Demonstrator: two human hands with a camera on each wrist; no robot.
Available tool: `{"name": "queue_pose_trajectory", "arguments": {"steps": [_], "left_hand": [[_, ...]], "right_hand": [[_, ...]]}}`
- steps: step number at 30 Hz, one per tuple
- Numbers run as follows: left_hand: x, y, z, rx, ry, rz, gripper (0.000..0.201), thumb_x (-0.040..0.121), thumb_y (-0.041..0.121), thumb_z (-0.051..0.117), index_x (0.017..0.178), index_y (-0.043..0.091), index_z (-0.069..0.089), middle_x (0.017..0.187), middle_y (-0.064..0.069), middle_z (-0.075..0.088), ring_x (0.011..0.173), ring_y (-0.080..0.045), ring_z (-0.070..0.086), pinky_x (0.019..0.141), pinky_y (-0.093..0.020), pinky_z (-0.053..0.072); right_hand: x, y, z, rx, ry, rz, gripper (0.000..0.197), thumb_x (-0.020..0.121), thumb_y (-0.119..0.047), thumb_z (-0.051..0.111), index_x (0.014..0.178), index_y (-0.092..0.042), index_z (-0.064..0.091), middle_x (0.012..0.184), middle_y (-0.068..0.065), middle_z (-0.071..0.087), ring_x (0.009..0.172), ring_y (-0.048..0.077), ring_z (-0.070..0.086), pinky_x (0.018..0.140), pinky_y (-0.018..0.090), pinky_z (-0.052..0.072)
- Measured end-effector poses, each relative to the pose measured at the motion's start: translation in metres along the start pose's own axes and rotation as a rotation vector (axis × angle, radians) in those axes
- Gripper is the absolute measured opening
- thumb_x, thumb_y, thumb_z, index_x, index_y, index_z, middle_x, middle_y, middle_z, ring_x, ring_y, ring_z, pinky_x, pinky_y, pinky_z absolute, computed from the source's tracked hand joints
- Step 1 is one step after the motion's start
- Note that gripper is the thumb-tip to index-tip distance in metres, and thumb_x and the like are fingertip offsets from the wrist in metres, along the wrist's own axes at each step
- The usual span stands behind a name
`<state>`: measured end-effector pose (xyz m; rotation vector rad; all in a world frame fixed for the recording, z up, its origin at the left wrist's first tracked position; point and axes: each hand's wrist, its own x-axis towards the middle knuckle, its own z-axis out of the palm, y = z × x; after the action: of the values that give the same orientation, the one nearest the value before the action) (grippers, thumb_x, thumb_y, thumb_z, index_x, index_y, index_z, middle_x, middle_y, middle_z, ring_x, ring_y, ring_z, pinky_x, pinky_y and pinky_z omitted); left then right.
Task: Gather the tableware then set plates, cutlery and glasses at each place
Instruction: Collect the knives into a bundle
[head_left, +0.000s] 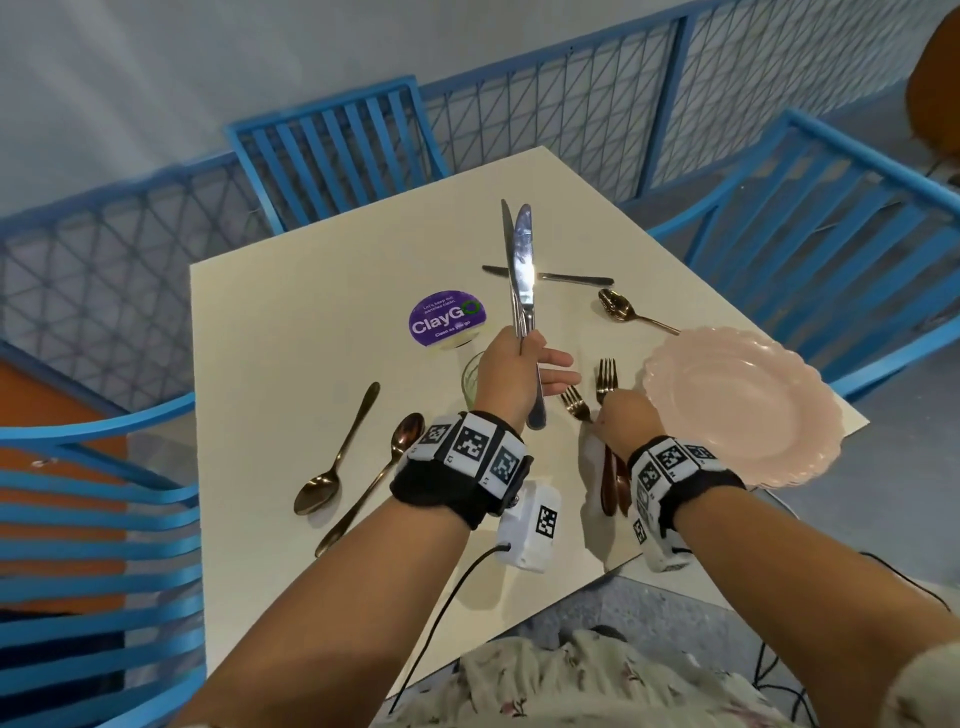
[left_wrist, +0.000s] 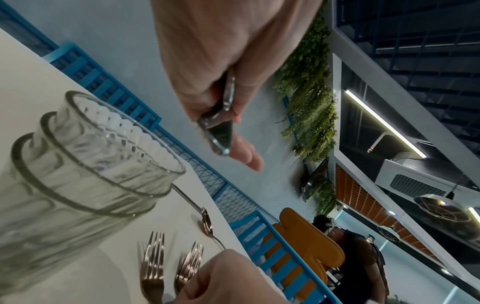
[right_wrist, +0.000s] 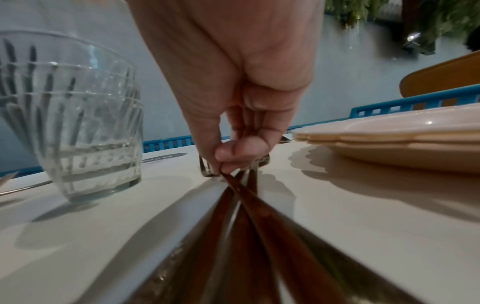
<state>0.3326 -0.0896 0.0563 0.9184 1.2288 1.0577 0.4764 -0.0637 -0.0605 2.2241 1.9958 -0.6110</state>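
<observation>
The person stands at the near edge of the table (head_left: 291, 322), still in the gathering stage by the look of it: tableware sits in loose piles, not at places yet.

Left hand (head_left: 511, 371) holds two knives (head_left: 521, 270) bunched together, blades up & well clear of the table. Thumb and palm clamp the handles while the fingers (head_left: 558, 358) stick out fairly straight, prob. so the hand can take more cutlery w/o dropping the pair. Keeping the blades upright also keeps them away from the glasses (left_wrist: 85, 156), which stand nested in a stack just below the hand.

Right hand (head_left: 618, 415) is down at the table, fingertips pinching two forks (right_wrist: 246, 185) where the copper handles cross. Wrist view shows thumb and index curled tight at the crossing point, so the grip collects both at once. Tines (head_left: 607, 379) point away from the person; handles run back under the wrist.

Pink plates (head_left: 743, 405) sit stacked at the right corner, just beside the forks, rim overhanging the edge a bit. Likely parked there until cutlery is sorted.

Not picked up yet: two spoons (head_left: 332, 467) lying near the left arm, a third spoon (head_left: 623, 309) farther off, and another knife (head_left: 571, 279) flat across the far side, partly behind the raised blades. A purple sticker (head_left: 447, 317) is stuck mid-table.

Next likely: lift the forks, then sweep up the spoons.
</observation>
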Motion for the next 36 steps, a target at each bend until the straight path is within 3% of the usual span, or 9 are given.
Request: {"name": "queue_pose_trajectory", "arguments": {"steps": [4, 6, 11, 15, 21, 28, 33, 36], "left_hand": [[0.004, 0.002, 0.002, 0.004, -0.036, 0.002, 0.021, 0.102, 0.015, 0.032, 0.083, 0.015, 0.042, 0.077, -0.008, 0.061, 0.046, -0.009, 0.064, 0.045, -0.016, 0.052], [0.008, 0.003, 0.008, 0.003, -0.033, -0.001, 0.022, 0.102, 0.016, 0.031, 0.083, 0.015, 0.042, 0.077, -0.009, 0.061, 0.044, -0.008, 0.063, 0.044, -0.016, 0.051], [0.019, 0.010, 0.028, 0.010, 0.029, -0.018, 0.019, 0.101, 0.014, 0.031, 0.085, 0.014, 0.041, 0.073, -0.008, 0.059, 0.038, -0.008, 0.057, 0.040, -0.017, 0.047], [0.035, 0.017, 0.037, 0.021, 0.131, -0.022, 0.021, 0.100, 0.013, 0.033, 0.081, 0.016, 0.042, 0.067, -0.004, 0.053, 0.042, -0.010, 0.042, 0.042, -0.021, 0.037], [0.056, 0.027, 0.043, -0.046, 0.214, -0.095, 0.020, 0.100, 0.010, 0.031, 0.082, 0.015, 0.041, 0.065, -0.002, 0.046, 0.047, -0.011, 0.033, 0.038, -0.017, 0.030], [0.082, 0.034, 0.037, -0.075, 0.266, -0.116, 0.015, 0.100, 0.008, 0.033, 0.088, 0.012, 0.041, 0.066, -0.003, 0.046, 0.047, -0.011, 0.034, 0.041, -0.019, 0.031], [0.091, 0.038, 0.029, -0.064, 0.274, -0.133, 0.009, 0.099, 0.008, 0.034, 0.096, 0.008, 0.042, 0.067, -0.003, 0.047, 0.048, -0.011, 0.034, 0.042, -0.018, 0.032], [0.096, 0.038, 0.025, -0.070, 0.269, -0.135, 0.008, 0.099, 0.008, 0.035, 0.098, 0.008, 0.042, 0.068, -0.004, 0.047, 0.049, -0.012, 0.034, 0.043, -0.020, 0.032]], "right_hand": [[0.010, -0.005, 0.000, 0.095, 0.029, 0.068, 0.021, 0.090, -0.011, 0.052, 0.099, 0.005, 0.063, 0.097, 0.019, 0.065, 0.096, 0.033, 0.064, 0.066, 0.027, 0.038], [0.016, -0.005, -0.003, 0.130, 0.018, 0.074, 0.023, 0.088, -0.012, 0.054, 0.099, 0.006, 0.064, 0.087, 0.018, 0.059, 0.096, 0.035, 0.064, 0.066, 0.028, 0.038], [0.028, -0.003, -0.026, 0.149, 0.045, -0.047, 0.028, 0.088, -0.022, 0.058, 0.094, 0.004, 0.065, 0.080, 0.010, 0.058, 0.084, 0.029, 0.062, 0.066, 0.027, 0.039], [0.060, -0.010, -0.067, 0.240, 0.156, -0.148, 0.023, 0.090, -0.015, 0.053, 0.098, 0.003, 0.064, 0.095, 0.016, 0.069, 0.091, 0.030, 0.066, 0.081, 0.033, 0.052], [0.121, -0.024, -0.104, 0.232, 0.135, -0.196, 0.030, 0.092, -0.012, 0.045, 0.117, 0.001, 0.055, 0.120, 0.021, 0.058, 0.112, 0.035, 0.055, 0.091, 0.036, 0.044], [0.167, -0.052, -0.091, 0.141, 0.058, -0.204, 0.035, 0.096, -0.004, 0.035, 0.130, 0.006, 0.038, 0.135, 0.021, 0.039, 0.123, 0.034, 0.045, 0.099, 0.037, 0.039], [0.186, -0.063, -0.079, 0.034, 0.059, -0.162, 0.048, 0.097, -0.004, 0.027, 0.144, 0.001, 0.020, 0.152, 0.019, 0.020, 0.141, 0.032, 0.021, 0.112, 0.040, 0.025], [0.192, -0.067, -0.071, 0.006, 0.052, -0.138, 0.042, 0.097, -0.005, 0.029, 0.138, 0.002, 0.030, 0.143, 0.019, 0.034, 0.132, 0.033, 0.033, 0.105, 0.041, 0.033]]}}
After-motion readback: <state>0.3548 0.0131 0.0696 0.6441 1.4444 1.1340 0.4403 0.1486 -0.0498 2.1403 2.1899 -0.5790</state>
